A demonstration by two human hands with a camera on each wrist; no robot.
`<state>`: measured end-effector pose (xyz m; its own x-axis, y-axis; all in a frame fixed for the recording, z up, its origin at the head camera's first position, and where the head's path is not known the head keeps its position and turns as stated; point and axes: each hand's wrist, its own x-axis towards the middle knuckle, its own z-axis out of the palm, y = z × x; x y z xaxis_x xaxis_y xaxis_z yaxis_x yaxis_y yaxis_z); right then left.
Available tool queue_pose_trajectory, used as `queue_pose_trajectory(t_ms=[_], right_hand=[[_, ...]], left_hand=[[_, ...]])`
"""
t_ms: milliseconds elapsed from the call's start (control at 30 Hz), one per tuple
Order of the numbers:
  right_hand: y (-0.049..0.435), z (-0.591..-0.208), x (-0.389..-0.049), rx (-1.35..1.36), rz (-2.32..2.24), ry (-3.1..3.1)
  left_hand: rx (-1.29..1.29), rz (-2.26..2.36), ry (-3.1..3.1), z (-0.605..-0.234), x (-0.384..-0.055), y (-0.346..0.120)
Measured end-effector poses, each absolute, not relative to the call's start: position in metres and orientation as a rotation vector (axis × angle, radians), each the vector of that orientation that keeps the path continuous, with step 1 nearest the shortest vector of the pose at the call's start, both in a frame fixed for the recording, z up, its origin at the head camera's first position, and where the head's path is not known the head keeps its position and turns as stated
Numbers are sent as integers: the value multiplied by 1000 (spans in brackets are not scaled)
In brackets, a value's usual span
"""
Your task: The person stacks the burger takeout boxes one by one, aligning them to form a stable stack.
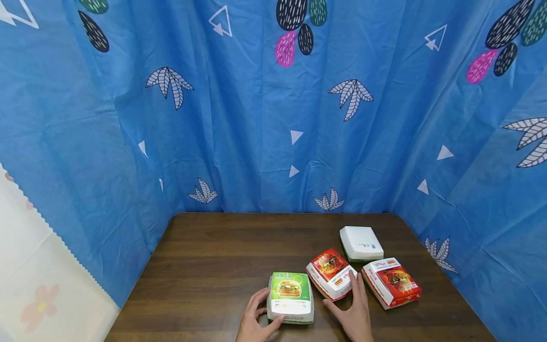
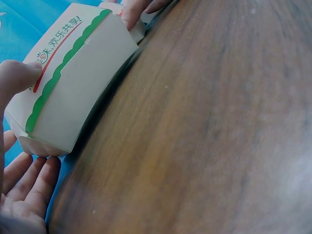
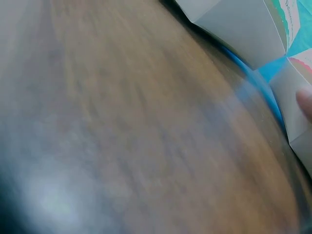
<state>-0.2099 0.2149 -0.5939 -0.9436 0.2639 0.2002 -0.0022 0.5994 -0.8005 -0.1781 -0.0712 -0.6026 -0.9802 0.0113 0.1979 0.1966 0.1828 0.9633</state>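
Observation:
In the head view my left hand (image 1: pixel 257 317) holds a green-and-white burger box (image 1: pixel 291 289) by its left side, thumb at its near edge. The left wrist view shows the thumb on the wall of this burger box (image 2: pixel 80 73), fingers at its corner. My right hand (image 1: pixel 353 311) grips the near end of a red-and-white burger box (image 1: pixel 330 267), which sits at an angle just right of the green one. A fingertip touches this red box's pale side (image 3: pixel 297 109) in the right wrist view; the rest of that hand is out of that frame.
A second red burger box (image 1: pixel 395 282) lies to the right of my right hand. Behind it sits a white box (image 1: pixel 362 243) with its plain side up. The brown wooden table (image 1: pixel 205 266) is bordered by a blue patterned curtain (image 1: pixel 256 118).

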Motion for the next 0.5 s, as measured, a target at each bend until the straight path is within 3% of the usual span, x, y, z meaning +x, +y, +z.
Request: queue_pose_trajectory(t_ms=[500], right_hand=[[211, -595, -208, -234, 1226, -2481]], left_hand=[[-216, -1892, -2290, -601, -178, -71]])
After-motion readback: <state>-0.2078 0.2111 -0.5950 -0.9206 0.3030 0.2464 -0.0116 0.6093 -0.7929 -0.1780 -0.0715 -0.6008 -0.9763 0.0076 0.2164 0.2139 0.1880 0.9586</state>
